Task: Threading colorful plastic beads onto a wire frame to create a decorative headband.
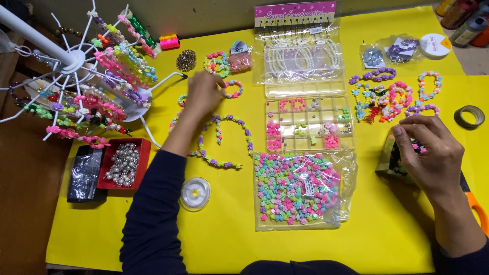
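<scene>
Just beyond the left hand's fingers point(220, 87) lies a small bead bracelet point(234, 89), with a long beaded necklace point(224, 140) on the table behind them. Under the right hand's fingers point(407, 140) sits an open packet point(389, 160); beyond them lie finished bracelets point(395, 99), and left of them a compartment box point(308, 122).

Pearl tray point(125, 164), tape roll point(469, 116), perhaps scissors point(476, 203).

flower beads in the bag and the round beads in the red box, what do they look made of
Flower beads: probably plastic, matte pastel colours, inside a clear, glossy film bag. Round beads: likely faux-pearl plastic, with a silvery-white sheen. Red box: looks like card or plastic; cannot tell which.
</scene>
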